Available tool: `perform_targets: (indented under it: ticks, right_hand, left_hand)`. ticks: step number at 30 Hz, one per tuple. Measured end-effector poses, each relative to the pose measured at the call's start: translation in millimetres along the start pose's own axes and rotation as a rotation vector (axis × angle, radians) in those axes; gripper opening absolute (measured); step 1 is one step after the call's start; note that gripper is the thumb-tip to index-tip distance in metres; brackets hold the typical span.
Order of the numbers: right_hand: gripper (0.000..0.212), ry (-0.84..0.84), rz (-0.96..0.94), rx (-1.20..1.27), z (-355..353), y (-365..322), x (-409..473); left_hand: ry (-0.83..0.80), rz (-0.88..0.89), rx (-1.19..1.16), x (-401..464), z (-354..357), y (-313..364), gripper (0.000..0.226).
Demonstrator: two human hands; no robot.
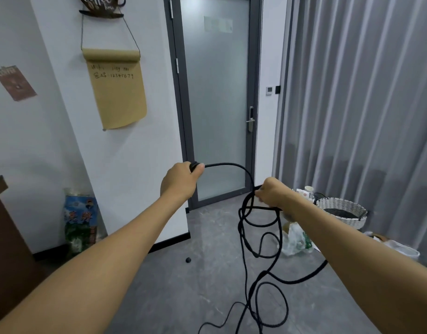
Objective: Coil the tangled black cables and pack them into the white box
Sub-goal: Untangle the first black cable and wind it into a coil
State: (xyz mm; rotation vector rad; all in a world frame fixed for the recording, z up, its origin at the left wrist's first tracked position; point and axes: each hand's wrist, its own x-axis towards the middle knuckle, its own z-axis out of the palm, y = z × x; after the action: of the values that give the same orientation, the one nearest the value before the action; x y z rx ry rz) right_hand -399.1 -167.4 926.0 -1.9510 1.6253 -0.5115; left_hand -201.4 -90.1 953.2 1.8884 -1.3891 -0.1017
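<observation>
1. We hold both arms stretched out in front of us at chest height, facing a frosted glass door [217, 97] with a grey frame.
2. Our left hand [181, 180] is closed in a fist around one end of the black cable [242, 235]; the thumb presses on top of a thicker black end piece.
3. From that fist the cable arches to the right and comes down to our right hand [272, 195].
4. Our right hand is closed too, its fingers pinching a bunch of several cable loops gathered together.
5. Below the right hand the loops hang tangled in the air, crossing one another, and the loose length trails down to the grey floor [183, 297] and out past the bottom edge of the view.
6. One strand runs off to the right, behind our right forearm.
7. A small black round thing [188, 259] lies alone on the floor near the door, well apart from the cable.
8. To the right, beside the grey curtain [364, 104], stands a white woven basket [341, 212], with a clear plastic bag [295, 239] on the floor just in front of it.
</observation>
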Motion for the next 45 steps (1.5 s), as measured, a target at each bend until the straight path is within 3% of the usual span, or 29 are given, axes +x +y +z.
perform_targets:
  ticks: [3, 8, 12, 17, 22, 25, 27, 30, 35, 39, 43, 45]
  right_hand:
    - [0.045, -0.001, 0.088, 0.065, -9, 9, -2]
    - [0.047, -0.055, 0.260, 0.369, -14, 15, -6]
    - [0.032, 0.021, 0.162, 0.282, -3, 5, -6]
    - [0.025, -0.027, 0.065, 0.622, -2, -10, -8]
    - [0.034, 0.189, 0.081, 0.418, -22, -12, -6]
    - [0.041, 0.191, 0.047, 0.364, -29, -18, -16]
    - [0.036, 0.069, -0.043, 0.422, -20, -32, -18]
    - [0.033, -0.099, -0.168, 0.550, -3, -54, -23]
    - [0.032, -0.196, -0.340, 0.421, -4, -49, -22]
    - [0.031, -0.275, -0.503, 0.161, 4, -48, -19]
    - [0.044, -0.373, -0.527, 0.283, -2, -36, -17]
    - [0.033, -0.362, -0.538, 0.308, 0, -32, -14]
  left_hand:
    - [0.005, -0.010, 0.067, 2, -4, -9, 0.045]
    - [-0.062, 0.102, -0.011, 0, -5, -16, 0.045]
    - [-0.171, 0.248, 0.012, -7, 5, -5, 0.044]
    - [-0.261, 0.229, 0.190, -6, 5, -5, 0.045]
    - [-0.365, 0.301, 0.521, -8, 4, -13, 0.044]
    - [-0.371, 0.339, 0.592, -7, -1, -13, 0.045]
    - [-0.372, 0.362, 0.521, -5, 6, -6, 0.045]
    - [-0.445, 0.307, 0.165, -5, 26, 6, 0.047]
    - [-0.563, -0.030, -0.584, -16, 33, 6, 0.054]
    - [-0.529, -0.125, -0.639, -24, 41, 7, 0.070]
    - [-0.407, -0.178, -0.671, -25, 41, 9, 0.054]
    - [-0.391, -0.180, -0.693, -21, 38, 9, 0.052]
